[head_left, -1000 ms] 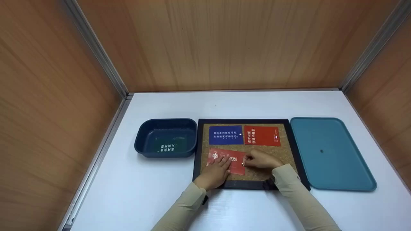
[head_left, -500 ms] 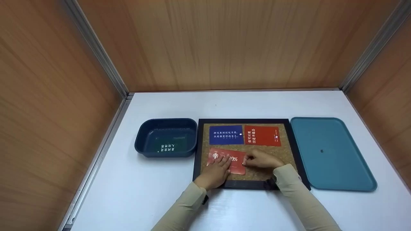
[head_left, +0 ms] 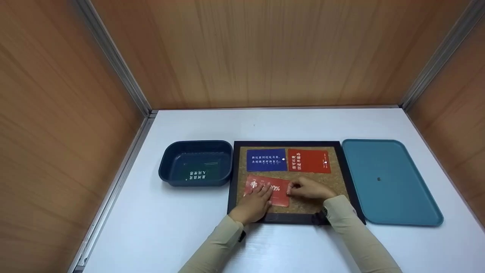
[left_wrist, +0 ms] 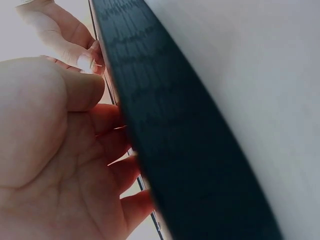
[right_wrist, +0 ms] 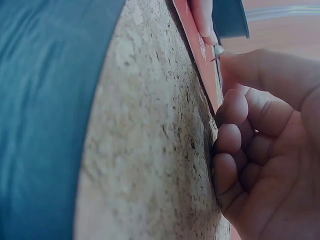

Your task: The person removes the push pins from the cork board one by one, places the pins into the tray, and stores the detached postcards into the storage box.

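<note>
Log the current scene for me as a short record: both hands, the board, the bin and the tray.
Left hand: rests, fingers spread, on light red card
Right hand: pinches push pin near that card's right edge
Pin tip: visible; contact with card unclear
Cork board: black-framed; also bears blue card, darker red card
Bin: dark blue, left of board; green card inside
Tray: teal, right of board

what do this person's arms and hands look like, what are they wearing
Long beige fabric sleeves cover both arms to the wrists. A small black object shows at each wrist, too dark to make out. The left hand and right hand wear no gloves.
</note>
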Action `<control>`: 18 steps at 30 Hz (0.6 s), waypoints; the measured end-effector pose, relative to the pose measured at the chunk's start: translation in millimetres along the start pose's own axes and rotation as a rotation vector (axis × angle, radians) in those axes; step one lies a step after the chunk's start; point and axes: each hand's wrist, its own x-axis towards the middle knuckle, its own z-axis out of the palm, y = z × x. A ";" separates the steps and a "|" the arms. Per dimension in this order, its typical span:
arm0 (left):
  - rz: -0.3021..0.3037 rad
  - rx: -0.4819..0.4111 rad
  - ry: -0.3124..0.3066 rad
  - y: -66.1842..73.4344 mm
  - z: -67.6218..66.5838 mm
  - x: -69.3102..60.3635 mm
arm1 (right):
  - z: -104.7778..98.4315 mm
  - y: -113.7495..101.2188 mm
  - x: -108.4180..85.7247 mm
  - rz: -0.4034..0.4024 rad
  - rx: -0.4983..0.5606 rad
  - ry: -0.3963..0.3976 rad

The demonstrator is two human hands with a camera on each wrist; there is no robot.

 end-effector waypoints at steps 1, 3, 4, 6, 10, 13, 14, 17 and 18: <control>0.001 0.001 0.001 -0.1 -0.1 0.1 | 0.0 0.7 0.0 0.000 0.006 0.002; 0.002 -0.002 -0.001 -0.2 -0.4 0.3 | 0.3 2.4 0.1 0.008 0.020 0.003; 0.001 -0.004 -0.005 -0.3 -0.5 0.4 | 0.3 3.4 0.0 0.012 0.031 0.004; -0.001 -0.005 -0.010 -0.4 -0.7 0.6 | -0.3 4.5 -0.6 0.021 0.052 0.006; -0.004 -0.004 -0.014 -0.9 -0.5 0.6 | -2.4 5.0 -2.6 0.037 0.077 0.022; -0.010 -0.013 -0.021 -1.1 -0.1 0.5 | -4.4 4.0 -4.9 0.039 0.076 0.042; -0.012 -0.015 -0.022 -1.1 -0.1 0.4 | -5.1 3.7 -5.7 0.037 0.077 0.048; -0.013 -0.021 -0.022 -1.0 0.1 0.2 | -7.1 3.5 -7.6 0.030 0.098 0.062; -0.012 -0.020 -0.020 -0.9 0.0 0.0 | -7.8 4.2 -8.0 0.026 0.110 0.065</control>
